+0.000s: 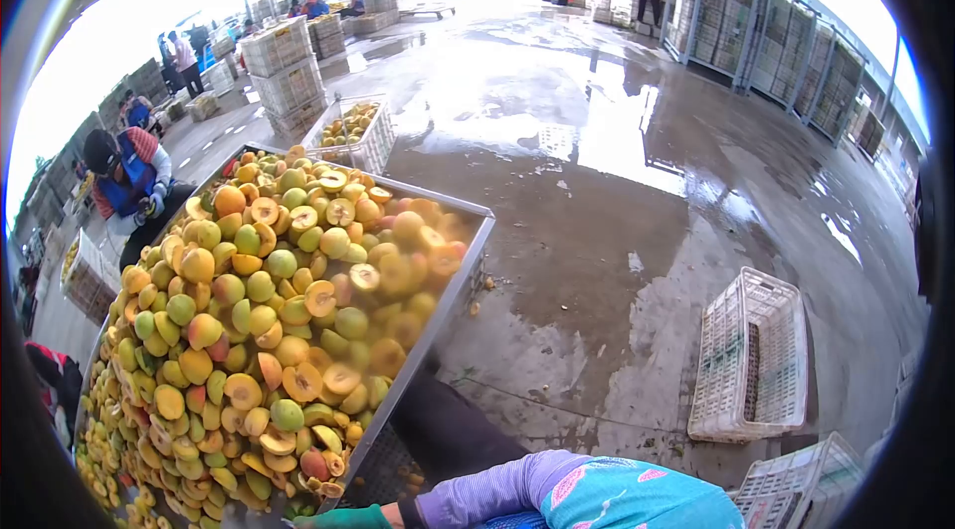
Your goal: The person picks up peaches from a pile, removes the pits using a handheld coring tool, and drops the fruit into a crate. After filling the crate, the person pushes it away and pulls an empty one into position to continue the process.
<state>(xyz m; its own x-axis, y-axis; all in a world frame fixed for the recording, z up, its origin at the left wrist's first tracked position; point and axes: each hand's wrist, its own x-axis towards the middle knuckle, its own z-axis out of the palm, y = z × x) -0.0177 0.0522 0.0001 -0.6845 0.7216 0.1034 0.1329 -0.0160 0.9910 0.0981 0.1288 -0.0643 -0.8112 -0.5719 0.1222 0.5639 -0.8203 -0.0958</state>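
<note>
Right hand (pixel 343 519), in a green glove, shows only as a sliver at the bottom edge, so its grip cannot be told; the left hand is out of view. The forearm reaches in from the lower right, lying nearly level in a lilac sleeve (pixel 477 497) under a teal patterned cuff (pixel 637 501). The glove sits at the near corner of the metal tray (pixel 438 315), a shallow, straight-rimmed steel trough heaped with fruit (pixel 269 300): round yellow, green and reddish pieces, many halved with hollow pit sockets. The tray's far left end blurs at the lens edge. Beyond it lies a wet, glossy concrete floor (pixel 597 211), where an empty white lattice crate (pixel 753 355) rests well apart from the tray. A co-worker (pixel 129 181) in a blue vest bends at the tray's far side, near stacked crates (pixel 284 72).
</note>
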